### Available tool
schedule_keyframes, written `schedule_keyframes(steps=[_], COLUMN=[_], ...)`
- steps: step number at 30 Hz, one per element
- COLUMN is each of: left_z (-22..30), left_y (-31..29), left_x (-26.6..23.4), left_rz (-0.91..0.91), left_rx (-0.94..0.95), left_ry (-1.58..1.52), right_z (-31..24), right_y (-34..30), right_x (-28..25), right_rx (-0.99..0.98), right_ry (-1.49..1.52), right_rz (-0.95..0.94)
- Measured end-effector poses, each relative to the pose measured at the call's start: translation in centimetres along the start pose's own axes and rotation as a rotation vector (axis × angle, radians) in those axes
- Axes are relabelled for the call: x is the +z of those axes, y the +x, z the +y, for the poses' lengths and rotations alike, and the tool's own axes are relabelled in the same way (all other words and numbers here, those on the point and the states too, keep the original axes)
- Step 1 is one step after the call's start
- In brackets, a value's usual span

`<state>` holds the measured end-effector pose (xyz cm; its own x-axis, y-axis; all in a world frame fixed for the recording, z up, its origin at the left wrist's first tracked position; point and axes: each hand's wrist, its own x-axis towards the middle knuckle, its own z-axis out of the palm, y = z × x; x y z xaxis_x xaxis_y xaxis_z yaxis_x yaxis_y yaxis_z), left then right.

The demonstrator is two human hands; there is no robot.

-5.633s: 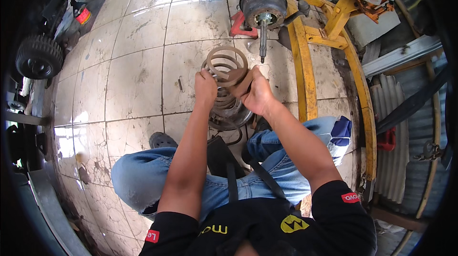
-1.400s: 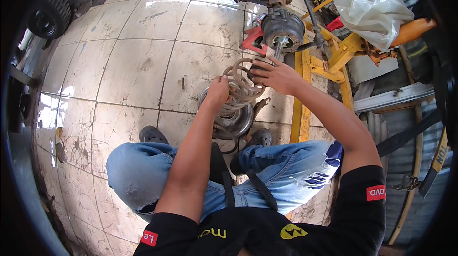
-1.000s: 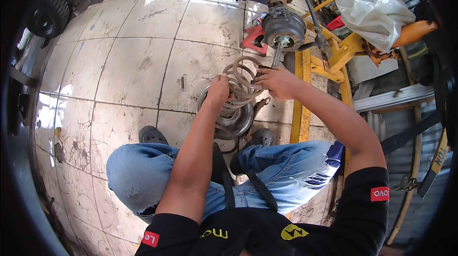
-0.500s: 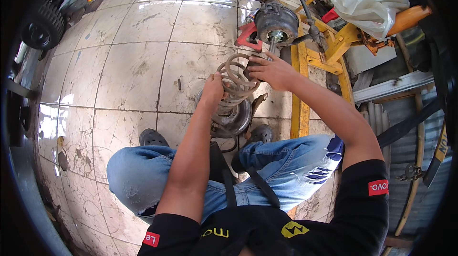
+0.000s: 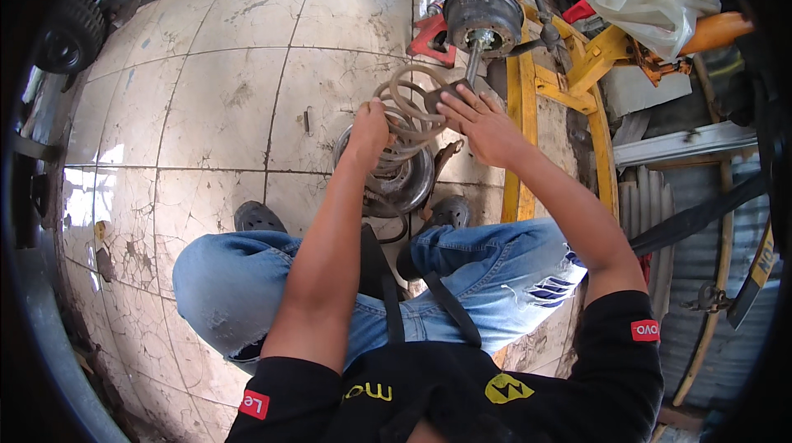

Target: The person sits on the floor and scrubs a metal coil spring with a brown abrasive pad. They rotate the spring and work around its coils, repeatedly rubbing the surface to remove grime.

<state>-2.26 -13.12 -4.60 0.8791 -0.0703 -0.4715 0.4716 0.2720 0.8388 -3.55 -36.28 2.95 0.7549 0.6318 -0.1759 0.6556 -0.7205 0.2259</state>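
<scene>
Wears a black top (image 5: 470, 369) with short sleeves, spread from four to seven o'clock. Bears a red patch (image 5: 254, 404) with white lettering on the left sleeve (image 5: 289, 381) at seven o'clock, and a second red patch (image 5: 644, 330) on the right sleeve (image 5: 610, 315) at four. Shows yellow lettering (image 5: 369, 393) on the front at six, plus a rounded yellow emblem (image 5: 509, 388) with a dark zigzag at five. Has two dark straps (image 5: 393, 311) between five and six. Wears faded blue jeans (image 5: 487, 270), frayed white at four o'clock over dark blue cloth (image 5: 554, 289), and dark clog-like shoes (image 5: 257, 218), perforated at nine.
</scene>
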Motion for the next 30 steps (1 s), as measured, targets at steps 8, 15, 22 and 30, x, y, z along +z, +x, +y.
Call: schedule_keyframes(steps=[8, 15, 22, 30], left_z=[-0.7, -0.2, -0.7, -1.8], left_y=[0.9, 0.1, 0.9, -2.3], left_x=[-0.5, 0.2, 0.3, 0.9], left_rz=[0.017, -0.017, 0.008, -0.006], left_rx=[-0.008, -0.047, -0.041, 0.000], left_ry=[-0.076, -0.052, -0.148, -0.003], right_z=[-3.2, -2.5, -6.0, -5.5], right_y=[-0.4, -1.1, -0.5, 0.6], right_x=[0.9, 4.5, 5.2, 3.8], right_rx=[0.172, 0.351, 1.016, 0.712], right_ry=[0.081, 0.223, 1.841, 2.824], right_rz=[0.112, 0.255, 0.686, 0.797])
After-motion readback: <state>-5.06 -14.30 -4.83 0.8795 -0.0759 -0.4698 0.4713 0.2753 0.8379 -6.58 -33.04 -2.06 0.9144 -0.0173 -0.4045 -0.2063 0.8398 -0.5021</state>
